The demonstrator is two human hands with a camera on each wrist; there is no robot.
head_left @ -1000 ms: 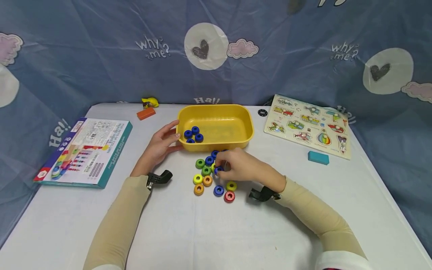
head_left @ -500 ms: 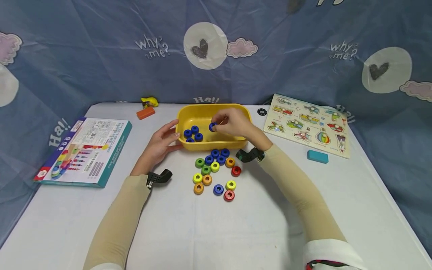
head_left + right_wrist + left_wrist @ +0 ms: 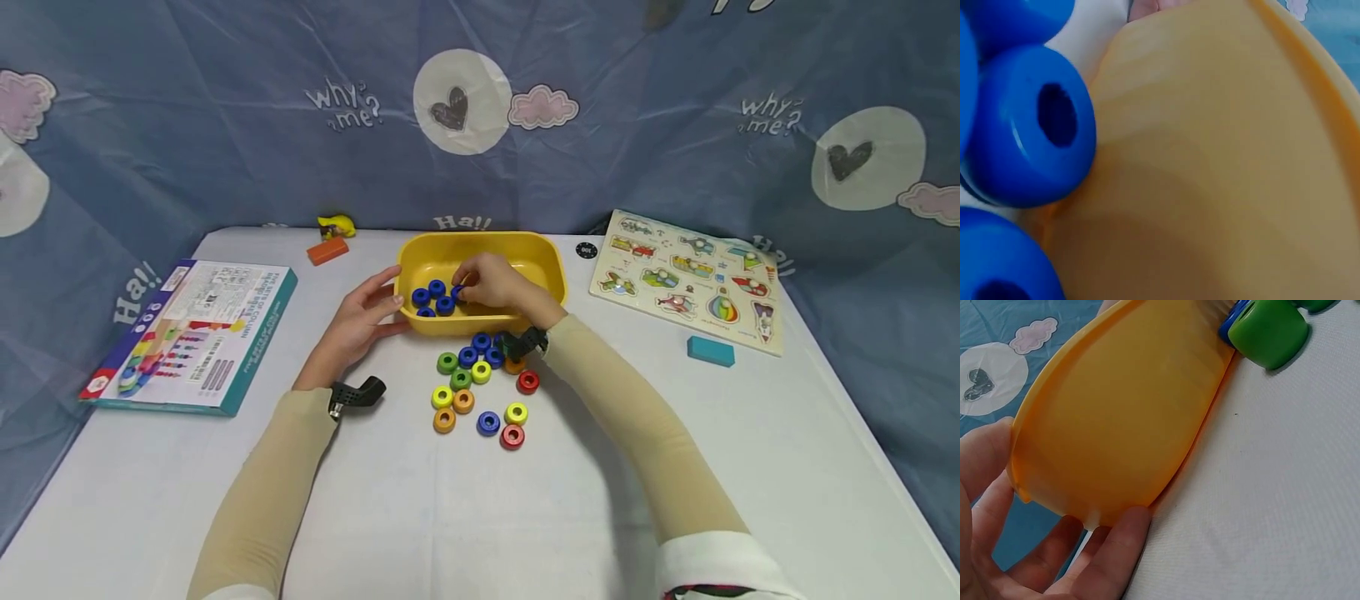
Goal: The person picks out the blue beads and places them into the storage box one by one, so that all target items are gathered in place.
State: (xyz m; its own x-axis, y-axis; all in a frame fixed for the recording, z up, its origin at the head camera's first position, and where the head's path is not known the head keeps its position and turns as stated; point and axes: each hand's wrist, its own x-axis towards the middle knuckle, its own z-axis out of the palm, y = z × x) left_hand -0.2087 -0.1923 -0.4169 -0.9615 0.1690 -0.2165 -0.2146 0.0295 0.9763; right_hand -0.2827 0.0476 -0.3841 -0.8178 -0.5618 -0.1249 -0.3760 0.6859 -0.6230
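My left hand (image 3: 360,321) holds the left end of the yellow tray (image 3: 480,237); in the left wrist view its fingers spread around the end of the tray wall (image 3: 1110,425). Inside the tray, my right hand (image 3: 491,282) pinches a blue ring bead (image 3: 457,293), partly covered by the fingers, beside several other blue beads (image 3: 437,289). In front of the tray lie loose ring beads: blue (image 3: 488,423), green (image 3: 447,362), yellow (image 3: 442,397), orange (image 3: 444,420) and red (image 3: 512,437). The right wrist view shows blue beads (image 3: 1016,150) close to the tray's outer wall (image 3: 1210,156).
A boxed toy set (image 3: 187,337) lies at the left. Behind it sit an orange block (image 3: 327,252) and a small yellow figure (image 3: 337,226). To the right are a black round chip (image 3: 587,250), a wooden picture puzzle (image 3: 686,283) and a teal block (image 3: 711,351).
My right hand has carried a blue bead from the loose group up into the tray, then left and down toward the other blue beads. My left hand stays on the tray.
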